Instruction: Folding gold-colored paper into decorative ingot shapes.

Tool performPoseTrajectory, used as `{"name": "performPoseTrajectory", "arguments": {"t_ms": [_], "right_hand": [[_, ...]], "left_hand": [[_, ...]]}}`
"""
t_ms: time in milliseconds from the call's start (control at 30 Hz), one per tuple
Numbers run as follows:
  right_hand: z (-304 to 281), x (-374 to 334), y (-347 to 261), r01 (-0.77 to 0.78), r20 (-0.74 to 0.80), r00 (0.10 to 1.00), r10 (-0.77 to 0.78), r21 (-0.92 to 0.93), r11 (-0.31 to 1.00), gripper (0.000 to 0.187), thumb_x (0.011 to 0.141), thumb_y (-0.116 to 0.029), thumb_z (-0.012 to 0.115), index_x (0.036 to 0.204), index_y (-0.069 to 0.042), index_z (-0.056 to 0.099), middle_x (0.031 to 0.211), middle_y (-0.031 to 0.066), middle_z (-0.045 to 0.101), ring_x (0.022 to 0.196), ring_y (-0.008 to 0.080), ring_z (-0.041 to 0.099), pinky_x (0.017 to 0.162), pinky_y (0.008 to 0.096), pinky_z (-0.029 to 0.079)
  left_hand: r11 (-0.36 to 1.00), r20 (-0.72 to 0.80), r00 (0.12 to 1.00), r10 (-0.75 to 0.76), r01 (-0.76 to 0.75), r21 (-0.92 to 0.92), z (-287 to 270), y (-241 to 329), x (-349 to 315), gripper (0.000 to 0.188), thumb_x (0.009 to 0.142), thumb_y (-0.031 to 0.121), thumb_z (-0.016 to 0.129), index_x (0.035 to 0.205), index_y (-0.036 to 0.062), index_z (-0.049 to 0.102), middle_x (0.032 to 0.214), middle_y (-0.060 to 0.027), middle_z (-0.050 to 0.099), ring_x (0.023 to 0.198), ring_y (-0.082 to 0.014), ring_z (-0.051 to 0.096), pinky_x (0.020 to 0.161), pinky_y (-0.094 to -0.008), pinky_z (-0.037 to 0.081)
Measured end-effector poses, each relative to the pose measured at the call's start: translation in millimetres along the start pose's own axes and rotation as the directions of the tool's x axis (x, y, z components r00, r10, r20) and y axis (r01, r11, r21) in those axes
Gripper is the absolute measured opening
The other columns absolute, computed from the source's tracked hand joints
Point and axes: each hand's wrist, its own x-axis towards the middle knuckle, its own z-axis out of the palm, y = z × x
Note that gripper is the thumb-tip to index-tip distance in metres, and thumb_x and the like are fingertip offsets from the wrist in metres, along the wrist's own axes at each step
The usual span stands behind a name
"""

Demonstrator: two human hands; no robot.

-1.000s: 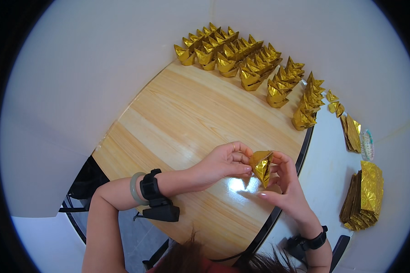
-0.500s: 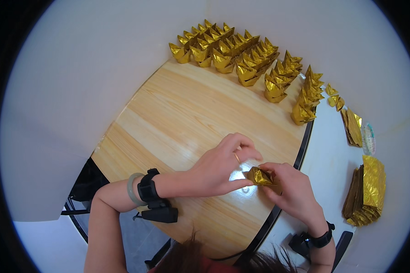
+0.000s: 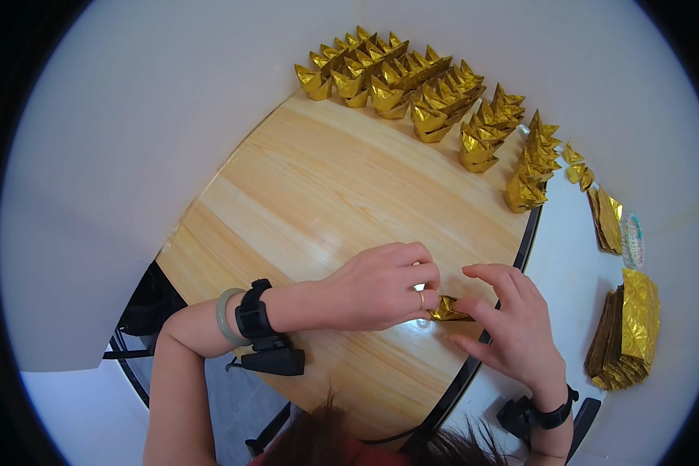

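A small folded piece of gold foil paper [image 3: 447,311] lies between my hands, low over the front right part of the wooden table. My left hand [image 3: 380,286] has its fingers closed on the left end of it, partly hiding that end. My right hand [image 3: 512,322] is at the other end with its fingers spread. One of its fingers reaches the paper's right edge, while the thumb and the upper fingers stand apart from it. Rows of nested gold foil paper ingots [image 3: 435,116] stand along the far side of the wooden table [image 3: 311,194].
Right of the wooden table, a white surface [image 3: 567,256] holds a thick stack of gold foil paper [image 3: 639,318], a smaller gold stack [image 3: 606,221], several small folded gold pieces [image 3: 579,172] and a clear oval item [image 3: 633,241]. White walls curve around.
My left fingers have curled down and closed on the gold paper piece. My right hand has loosened and spread its fingers. The view has shifted slightly.
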Motion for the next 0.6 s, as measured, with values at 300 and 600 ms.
{"name": "performPoseTrajectory", "arguments": {"t_ms": [300, 600], "right_hand": [[6.0, -1.9, 3.8, 0.052, 0.043, 0.998, -0.050, -0.055, 0.997, 0.025, 0.068, -0.018, 0.075, 0.089, -0.014, 0.063, 0.123, 0.0054, 0.055, 0.113, 0.0273, 0.051, 0.091, 0.0389, 0.044], [-2.0, -1.1, -1.9, 0.024, 0.022, 0.999, -0.024, -0.005, 1.000, 0.022, 0.068, -0.015, 0.074, 0.088, -0.013, 0.063, 0.121, 0.0062, 0.056, 0.113, 0.0265, 0.052, 0.092, 0.0381, 0.044]], "left_hand": [[0.998, 0.059, 0.997, 0.053, -0.051, -0.031, -6.7, 2.6, 3.8, 0.016, 0.075, 0.021, 0.072, 0.080, 0.0127, 0.060, 0.090, -0.0010, 0.057, 0.089, -0.0227, 0.055, 0.075, -0.0356, 0.047], [0.998, 0.132, 0.990, 0.051, -0.046, -0.036, -6.7, 2.1, 2.2, 0.013, 0.079, 0.022, 0.067, 0.083, 0.0120, 0.061, 0.090, -0.0028, 0.056, 0.094, -0.0232, 0.052, 0.080, -0.0354, 0.044]]}}
